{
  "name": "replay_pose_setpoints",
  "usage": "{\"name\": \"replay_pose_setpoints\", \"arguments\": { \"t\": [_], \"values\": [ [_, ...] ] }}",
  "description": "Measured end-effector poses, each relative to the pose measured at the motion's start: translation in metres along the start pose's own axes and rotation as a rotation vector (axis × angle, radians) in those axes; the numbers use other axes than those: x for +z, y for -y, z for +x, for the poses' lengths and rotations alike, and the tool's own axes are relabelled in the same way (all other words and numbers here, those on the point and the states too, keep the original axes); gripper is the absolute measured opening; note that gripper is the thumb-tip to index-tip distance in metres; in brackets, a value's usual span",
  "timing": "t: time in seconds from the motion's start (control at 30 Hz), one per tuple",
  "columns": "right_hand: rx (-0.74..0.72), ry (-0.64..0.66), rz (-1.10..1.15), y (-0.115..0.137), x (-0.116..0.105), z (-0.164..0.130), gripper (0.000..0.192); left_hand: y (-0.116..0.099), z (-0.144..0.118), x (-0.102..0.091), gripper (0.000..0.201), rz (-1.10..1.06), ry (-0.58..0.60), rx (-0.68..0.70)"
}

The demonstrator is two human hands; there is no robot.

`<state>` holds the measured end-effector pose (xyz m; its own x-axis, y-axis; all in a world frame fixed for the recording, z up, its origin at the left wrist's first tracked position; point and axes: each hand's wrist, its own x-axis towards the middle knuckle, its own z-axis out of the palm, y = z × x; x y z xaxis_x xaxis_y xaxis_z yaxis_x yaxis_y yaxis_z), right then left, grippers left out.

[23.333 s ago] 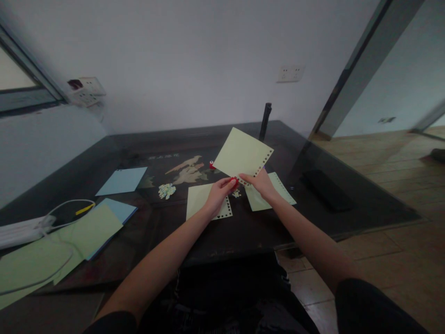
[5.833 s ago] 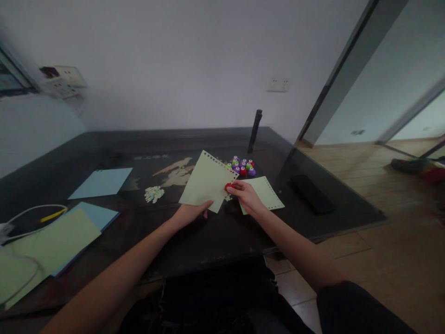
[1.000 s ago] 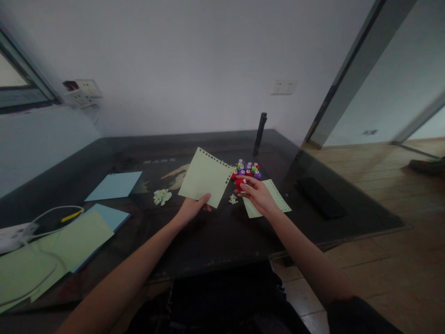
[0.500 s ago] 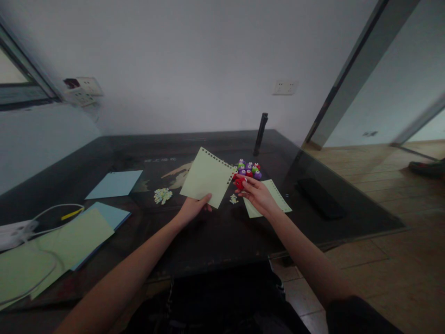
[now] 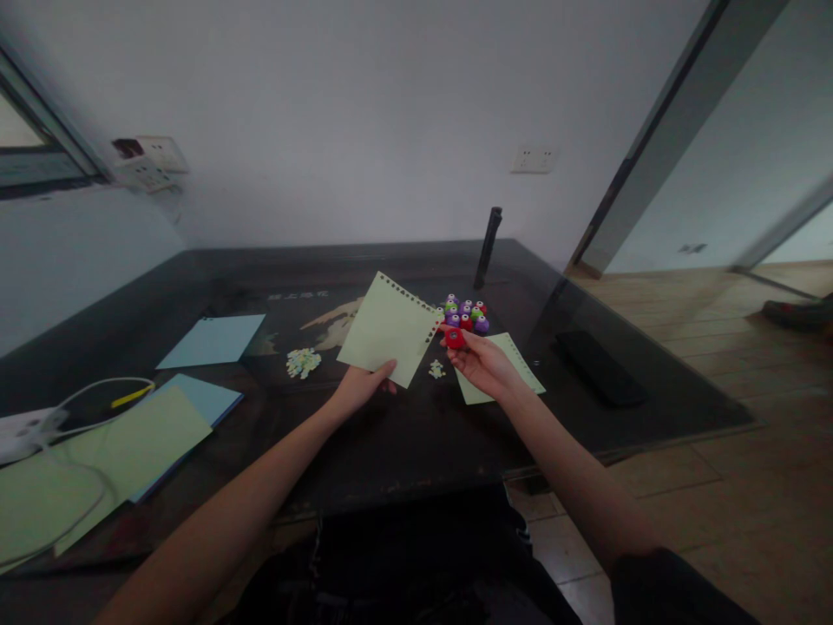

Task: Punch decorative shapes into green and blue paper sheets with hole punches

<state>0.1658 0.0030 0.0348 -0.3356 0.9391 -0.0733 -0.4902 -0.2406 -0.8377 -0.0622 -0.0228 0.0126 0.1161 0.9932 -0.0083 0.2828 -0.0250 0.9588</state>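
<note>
A pale green loose-leaf sheet (image 5: 383,334) with holes along its upper edge is tilted up off the table. My left hand (image 5: 370,382) pinches its lower edge, thumb on top. In my right hand (image 5: 485,360) is a small red eyeball toy (image 5: 454,338), its round underside with a dark middle turned toward me. It is close to the sheet's right corner; whether they touch I cannot tell. Just behind stand several purple, green and red eyeball toys (image 5: 466,314). Partly under my right hand lies another pale green sheet (image 5: 514,356). A small heap of pale bits (image 5: 436,369) lies between my hands.
A larger heap of pale bits (image 5: 303,363) is left of my left hand. Blue paper (image 5: 214,340), more green sheets (image 5: 149,434) and a white cable (image 5: 97,382) lie farther left. A black upright stick (image 5: 488,247) and a flat black case (image 5: 599,369) are on the right.
My right hand has turned the red eyeball toy so that its round underside shows. My left hand keeps the sheet in nearly the same position.
</note>
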Motion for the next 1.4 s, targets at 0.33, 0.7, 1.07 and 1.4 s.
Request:
{"name": "replay_pose_setpoints", "arguments": {
  "t": [0.33, 0.7, 1.07, 1.4],
  "values": [
    [-0.02, 0.054, -0.035, 0.0, -0.002, 0.0, 0.026, 0.006, 0.002, 0.0, 0.028, 0.011, -0.004, 0.024],
    [-0.253, 0.092, -0.219, 0.001, 0.009, -0.008, 0.038, -0.003, -0.001, 0.0, 0.025, 0.004, -0.009, -0.017],
    [-0.352, 0.095, -0.314, -0.001, 0.009, -0.007, 0.033, 0.003, 0.002, -0.001, 0.028, 0.06, -0.001, 0.013],
    [-0.329, 0.126, -0.265, 0.0, 0.009, -0.008, 0.031, 0.007, 0.003, 0.0, 0.023, 0.001, -0.013, 0.005]
  ]
}}
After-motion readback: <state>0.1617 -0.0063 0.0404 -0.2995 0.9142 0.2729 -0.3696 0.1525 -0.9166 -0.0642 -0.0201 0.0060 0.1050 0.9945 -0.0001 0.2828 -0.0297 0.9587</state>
